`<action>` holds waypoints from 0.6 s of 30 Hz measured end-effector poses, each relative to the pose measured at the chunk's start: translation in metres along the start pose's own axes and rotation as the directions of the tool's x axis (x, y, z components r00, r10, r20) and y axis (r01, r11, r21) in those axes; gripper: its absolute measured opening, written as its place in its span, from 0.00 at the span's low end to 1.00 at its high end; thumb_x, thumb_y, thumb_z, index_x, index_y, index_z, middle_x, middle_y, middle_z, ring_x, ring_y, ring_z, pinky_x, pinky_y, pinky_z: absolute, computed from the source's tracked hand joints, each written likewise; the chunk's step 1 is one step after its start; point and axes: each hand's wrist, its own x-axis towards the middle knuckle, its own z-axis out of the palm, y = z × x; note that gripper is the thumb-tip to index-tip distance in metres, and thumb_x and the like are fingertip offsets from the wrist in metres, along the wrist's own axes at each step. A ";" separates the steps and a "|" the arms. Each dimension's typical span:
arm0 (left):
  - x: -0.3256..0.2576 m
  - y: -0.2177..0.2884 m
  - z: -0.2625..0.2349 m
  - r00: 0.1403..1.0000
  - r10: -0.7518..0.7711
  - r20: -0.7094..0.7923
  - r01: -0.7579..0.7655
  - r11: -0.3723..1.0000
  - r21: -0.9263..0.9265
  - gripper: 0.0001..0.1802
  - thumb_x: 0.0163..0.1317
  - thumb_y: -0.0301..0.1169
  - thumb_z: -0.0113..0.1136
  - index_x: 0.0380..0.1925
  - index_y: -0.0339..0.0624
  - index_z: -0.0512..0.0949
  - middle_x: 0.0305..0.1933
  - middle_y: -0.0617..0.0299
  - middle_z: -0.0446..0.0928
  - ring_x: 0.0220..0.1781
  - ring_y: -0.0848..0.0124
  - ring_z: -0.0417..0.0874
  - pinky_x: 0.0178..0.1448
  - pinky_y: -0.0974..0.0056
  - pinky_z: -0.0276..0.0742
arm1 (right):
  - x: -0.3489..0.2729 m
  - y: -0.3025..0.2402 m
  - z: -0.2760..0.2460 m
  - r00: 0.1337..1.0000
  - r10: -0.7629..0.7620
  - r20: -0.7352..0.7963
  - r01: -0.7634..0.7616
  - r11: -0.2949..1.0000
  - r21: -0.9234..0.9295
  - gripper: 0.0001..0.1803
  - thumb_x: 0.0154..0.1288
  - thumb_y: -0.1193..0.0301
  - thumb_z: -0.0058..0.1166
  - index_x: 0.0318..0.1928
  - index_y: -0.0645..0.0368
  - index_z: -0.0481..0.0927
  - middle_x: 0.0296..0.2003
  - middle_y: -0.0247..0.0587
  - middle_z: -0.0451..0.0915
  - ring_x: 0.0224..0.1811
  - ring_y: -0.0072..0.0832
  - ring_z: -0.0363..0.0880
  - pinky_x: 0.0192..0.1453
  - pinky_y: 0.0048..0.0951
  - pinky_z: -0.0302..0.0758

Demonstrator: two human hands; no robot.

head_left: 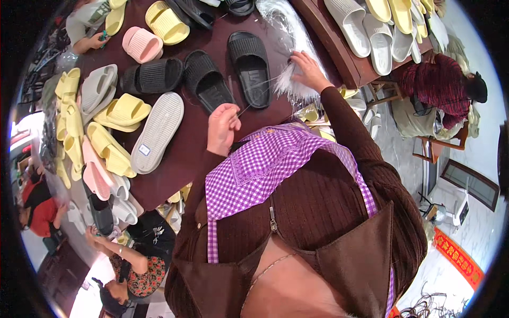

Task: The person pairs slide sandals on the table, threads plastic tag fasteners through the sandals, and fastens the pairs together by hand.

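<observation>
Head view, and the left hand point(224, 127) has its grip pinched on a thin strand point(243, 111) at twelve o'clock, right hand point(311, 73) touching the white bundle point(290, 88) at one, hold unclear—slow, steady pulling should prevent tangles.

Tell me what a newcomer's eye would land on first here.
The purple-and-white checked apron stands out first, bright against the brown top at the centre. Next is the bundle of white strands under the right hand, toward the right side of the dark red table. Yellow slippers catch the eye at the table's left, beyond the left hand.
</observation>
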 end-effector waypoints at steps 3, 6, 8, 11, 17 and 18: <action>-0.018 0.012 -0.020 1.000 0.025 -0.002 -0.025 0.998 -0.052 0.05 0.62 0.25 0.51 0.32 0.35 0.74 0.16 0.70 0.62 0.17 0.80 0.60 0.24 0.71 0.62 | 0.002 0.003 -0.002 1.000 -0.008 0.005 0.008 1.000 -0.013 0.37 0.50 0.63 0.62 0.61 0.53 0.64 0.66 0.38 0.56 0.71 0.41 0.47 0.70 0.44 0.51; -0.032 0.028 -0.037 0.998 0.068 0.015 -0.066 0.993 -0.100 0.05 0.62 0.25 0.50 0.32 0.35 0.74 0.16 0.71 0.61 0.16 0.81 0.59 0.24 0.70 0.62 | 0.004 0.003 -0.004 0.999 -0.017 0.033 0.017 0.999 -0.027 0.37 0.50 0.63 0.62 0.61 0.53 0.64 0.67 0.38 0.55 0.72 0.42 0.46 0.70 0.43 0.51; -0.038 0.045 -0.038 0.988 0.153 0.016 -0.151 0.983 -0.103 0.05 0.62 0.25 0.50 0.32 0.35 0.73 0.15 0.71 0.60 0.16 0.81 0.59 0.24 0.71 0.62 | 0.000 0.006 -0.005 0.999 -0.034 -0.029 0.032 0.998 -0.053 0.35 0.49 0.67 0.62 0.59 0.53 0.66 0.63 0.38 0.61 0.69 0.43 0.53 0.69 0.42 0.54; -0.045 0.065 -0.030 0.972 0.234 -0.021 -0.235 0.971 -0.044 0.05 0.62 0.25 0.50 0.32 0.35 0.74 0.16 0.71 0.61 0.16 0.81 0.59 0.23 0.71 0.61 | 0.007 -0.015 -0.018 0.993 -0.060 -0.100 0.056 0.997 -0.043 0.30 0.49 0.70 0.61 0.56 0.54 0.70 0.58 0.38 0.68 0.63 0.43 0.62 0.65 0.40 0.58; -0.057 0.083 0.020 0.882 0.465 -0.077 -0.349 0.754 0.557 0.06 0.60 0.25 0.53 0.30 0.32 0.77 0.21 0.63 0.73 0.20 0.77 0.72 0.27 0.70 0.69 | 0.006 -0.187 -0.098 0.975 -0.049 -0.218 0.169 0.798 0.579 0.07 0.58 0.75 0.55 0.38 0.62 0.80 0.33 0.38 0.81 0.36 0.29 0.80 0.41 0.28 0.74; -0.056 0.083 0.031 0.878 0.473 -0.077 -0.358 0.754 0.551 0.06 0.60 0.25 0.53 0.30 0.32 0.77 0.21 0.63 0.73 0.20 0.77 0.72 0.27 0.70 0.69 | 0.000 -0.209 -0.099 0.979 -0.020 -0.204 0.165 0.664 0.729 0.05 0.59 0.76 0.53 0.34 0.64 0.80 0.30 0.40 0.81 0.32 0.28 0.80 0.36 0.26 0.75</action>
